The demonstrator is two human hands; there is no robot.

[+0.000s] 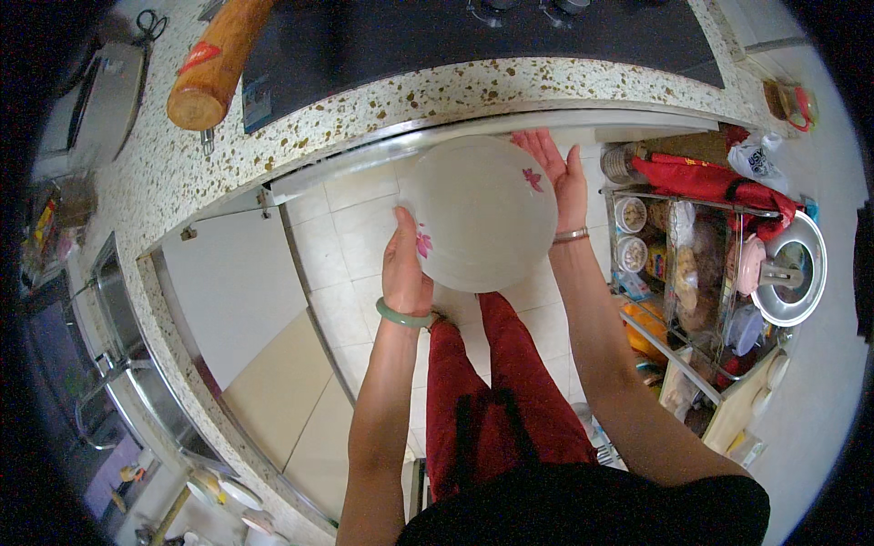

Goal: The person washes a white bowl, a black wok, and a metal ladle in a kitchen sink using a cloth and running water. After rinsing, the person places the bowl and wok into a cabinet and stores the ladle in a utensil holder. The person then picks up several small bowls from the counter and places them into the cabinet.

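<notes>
Between my two hands is a round white plate (pixel 482 214) with pink flowers near its edge, held over the floor just in front of the counter. My left hand (pixel 405 264), with a green bangle at the wrist, grips the plate's left edge, thumb up along the side. On the far right edge, my right hand (pixel 557 177) supports the plate with its palm and outstretched fingers. Part of each hand's fingers is hidden behind the plate.
A speckled counter (pixel 391 105) with a black cooktop (pixel 364 45) runs ahead, a thick wooden rolling pin (pixel 214 73) on it. An open white cabinet door (pixel 237 282) stands at left. On the right is a metal rack (pixel 696 205) packed with jars and food bags, beside a metal lid (pixel 810 305).
</notes>
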